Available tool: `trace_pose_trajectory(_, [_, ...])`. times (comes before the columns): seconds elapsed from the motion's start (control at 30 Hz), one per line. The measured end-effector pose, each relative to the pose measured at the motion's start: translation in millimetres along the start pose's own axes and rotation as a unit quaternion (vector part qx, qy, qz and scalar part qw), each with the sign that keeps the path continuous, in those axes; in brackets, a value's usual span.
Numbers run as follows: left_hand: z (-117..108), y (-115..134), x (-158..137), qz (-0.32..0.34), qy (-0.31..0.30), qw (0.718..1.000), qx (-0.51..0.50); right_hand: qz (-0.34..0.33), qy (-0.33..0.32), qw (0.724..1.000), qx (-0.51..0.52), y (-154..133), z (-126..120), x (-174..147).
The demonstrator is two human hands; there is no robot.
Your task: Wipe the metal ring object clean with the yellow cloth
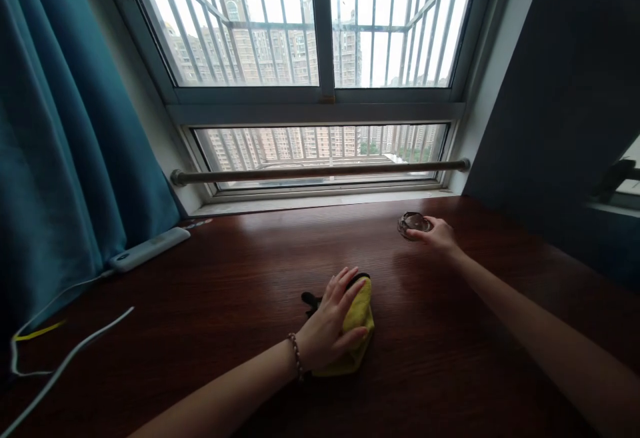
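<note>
My left hand (pixel 330 331) lies flat on a folded yellow cloth (pixel 359 315) with dark edging, its fingers stretched out and slightly spread. Part of the cloth is hidden under the palm, and a dark end of it pokes out to the left of the fingers. Farther off on the right, my right hand (pixel 439 235) grips the near right side of a small round glass ashtray (pixel 413 223). The ashtray is at the tabletop; whether it rests on the wood or is just above it, I cannot tell.
The reddish-brown wooden surface (pixel 240 258) reaches to a window with a horizontal rail (pixel 320 173). At the left, a white power strip (pixel 150 249) lies by a blue curtain (pixel 65 125). A white cable (pixel 80 358) and a yellow strip (pixel 43 331) are nearer.
</note>
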State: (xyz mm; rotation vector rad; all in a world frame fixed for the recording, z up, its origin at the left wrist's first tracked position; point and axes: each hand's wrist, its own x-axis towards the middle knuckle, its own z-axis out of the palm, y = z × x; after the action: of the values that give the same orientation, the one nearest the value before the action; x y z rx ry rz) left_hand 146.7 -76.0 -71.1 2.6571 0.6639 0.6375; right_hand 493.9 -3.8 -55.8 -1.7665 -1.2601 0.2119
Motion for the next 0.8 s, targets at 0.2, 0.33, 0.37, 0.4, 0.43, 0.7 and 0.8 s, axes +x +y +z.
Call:
trace_pose_trajectory(0.2, [-2,-1,2,-0.003,-0.059,0.997,0.042,0.073,-0.019,0.985,-0.153,81,-70,69])
trace_pose_trajectory(0.33, [-4,-1,2,-0.006,-0.073,0.996,0.044,0.101,-0.031,0.977,-0.187,117,-87,88])
trace_pose_trajectory(0.37, [-4,-1,2,-0.005,-0.077,0.996,0.045,0.106,-0.035,0.975,-0.19,123,-89,91])
trace_pose_trajectory(0.4, [-4,-2,2,-0.003,-0.08,0.996,0.048,0.109,-0.04,0.975,-0.192,129,-90,93])
trace_pose_trajectory(0.43, [-4,-2,2,-0.001,-0.084,0.995,0.051,0.112,-0.044,0.974,-0.192,134,-91,95])
trace_pose_trajectory(0.7, [-4,-6,4,0.0,-0.103,0.993,0.053,0.108,-0.076,0.977,-0.167,153,-88,102])
trace_pose_trajectory(0.8, [-4,-7,4,0.0,-0.101,0.994,0.043,0.095,-0.098,0.982,-0.132,153,-86,102])
